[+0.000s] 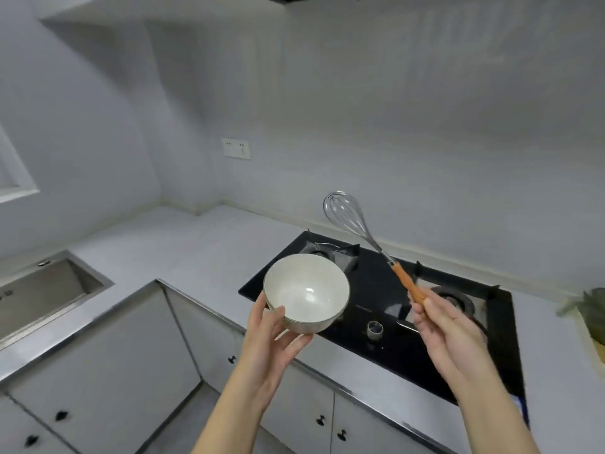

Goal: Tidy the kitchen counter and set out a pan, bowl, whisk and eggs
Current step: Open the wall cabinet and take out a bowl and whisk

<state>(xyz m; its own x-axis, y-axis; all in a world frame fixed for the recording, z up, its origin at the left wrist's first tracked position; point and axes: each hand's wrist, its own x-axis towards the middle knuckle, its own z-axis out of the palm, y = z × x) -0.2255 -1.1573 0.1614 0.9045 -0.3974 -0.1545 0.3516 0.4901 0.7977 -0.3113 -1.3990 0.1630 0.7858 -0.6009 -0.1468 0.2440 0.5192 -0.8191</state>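
Observation:
My left hand (pixel 271 342) holds a white bowl (pixel 306 291) in the air, thumb on the rim and fingers under the base, its opening tilted toward me. It hangs over the front left corner of the black gas hob (pixel 376 309). My right hand (pixel 448 326) grips the wooden handle of a wire whisk (pixel 352 221), whose metal loops point up and to the left above the hob. No pan and no eggs are in view.
The grey L-shaped counter (pixel 183 253) runs from a steel sink (pixel 42 290) at the left to the hob. A hob knob (pixel 375 329) sits near the front edge. Something green (pixel 592 309) lies at the right edge. Cabinet doors (pixel 108 365) are below.

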